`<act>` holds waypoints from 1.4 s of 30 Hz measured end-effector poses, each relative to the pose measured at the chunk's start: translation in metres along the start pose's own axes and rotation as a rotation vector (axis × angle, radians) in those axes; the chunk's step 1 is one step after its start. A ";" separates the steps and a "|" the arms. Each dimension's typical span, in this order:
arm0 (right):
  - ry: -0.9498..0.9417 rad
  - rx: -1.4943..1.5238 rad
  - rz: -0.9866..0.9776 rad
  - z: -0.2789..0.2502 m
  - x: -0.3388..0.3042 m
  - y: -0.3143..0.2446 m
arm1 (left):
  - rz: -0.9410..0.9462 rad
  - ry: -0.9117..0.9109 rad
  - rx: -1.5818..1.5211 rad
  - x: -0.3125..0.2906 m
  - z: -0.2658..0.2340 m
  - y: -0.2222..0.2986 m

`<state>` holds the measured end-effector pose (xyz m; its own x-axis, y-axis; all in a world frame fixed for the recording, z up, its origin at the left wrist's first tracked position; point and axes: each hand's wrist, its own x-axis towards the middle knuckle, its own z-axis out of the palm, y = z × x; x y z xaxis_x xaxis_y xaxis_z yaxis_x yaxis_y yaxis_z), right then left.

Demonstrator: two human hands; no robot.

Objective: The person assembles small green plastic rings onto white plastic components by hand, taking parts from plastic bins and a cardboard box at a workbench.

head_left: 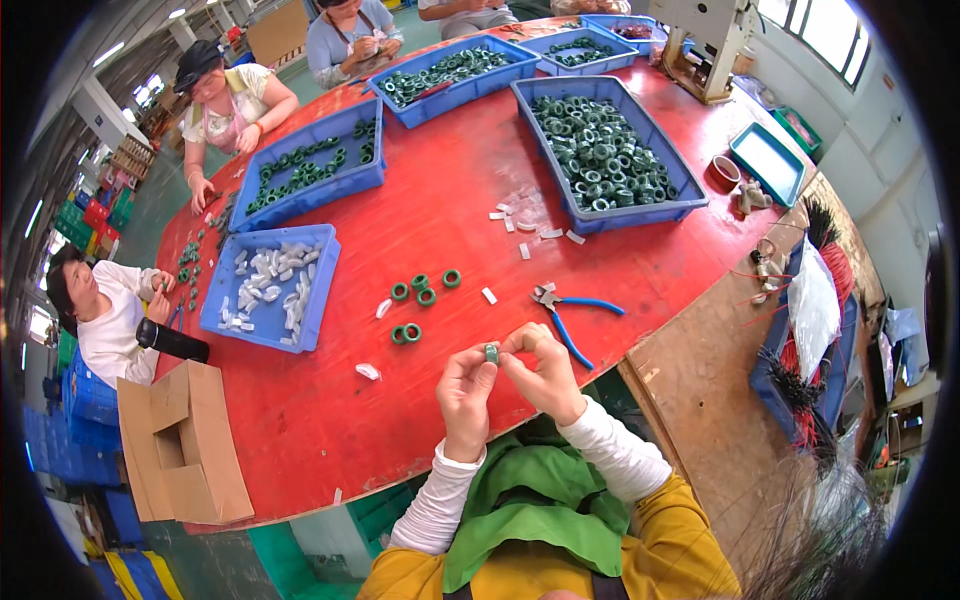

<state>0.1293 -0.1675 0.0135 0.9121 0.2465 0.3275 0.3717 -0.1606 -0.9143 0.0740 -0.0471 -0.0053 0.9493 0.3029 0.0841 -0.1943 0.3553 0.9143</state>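
Observation:
Close to the table's front edge, my left hand (pixel 465 398) pinches a green ring (pixel 491 353) between thumb and fingers. My right hand (pixel 546 372) is closed too, its fingertips pressed together at the ring's right side; whether a smaller piece sits between them is hidden. Just beyond my hands lie several loose green rings (pixel 426 297), two of them touching (pixel 412 332). A small white piece (pixel 489 296) and a clear white plastic piece (pixel 368 371) rest nearby. Cutting pliers with blue handles (pixel 570 320) lie spread apart, right beside my right hand.
The red table (pixel 430 210) bears blue trays of green rings, including a heaped tray (pixel 640 215) ahead. A blue tray (pixel 212 300) holds white pieces. At left stand a black bottle (pixel 172 342) and a cardboard box (pixel 215 450). Co-workers sit along the far left side.

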 end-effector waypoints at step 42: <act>0.343 -0.685 -0.441 -0.126 0.158 0.078 | -0.217 -0.195 0.359 0.019 -0.007 -0.028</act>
<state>0.3246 -0.2613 0.0239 0.6222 0.1389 0.7704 0.6233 -0.6833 -0.3803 0.0955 -0.0453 -0.0325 0.9940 0.0714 -0.0830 0.0794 0.0528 0.9954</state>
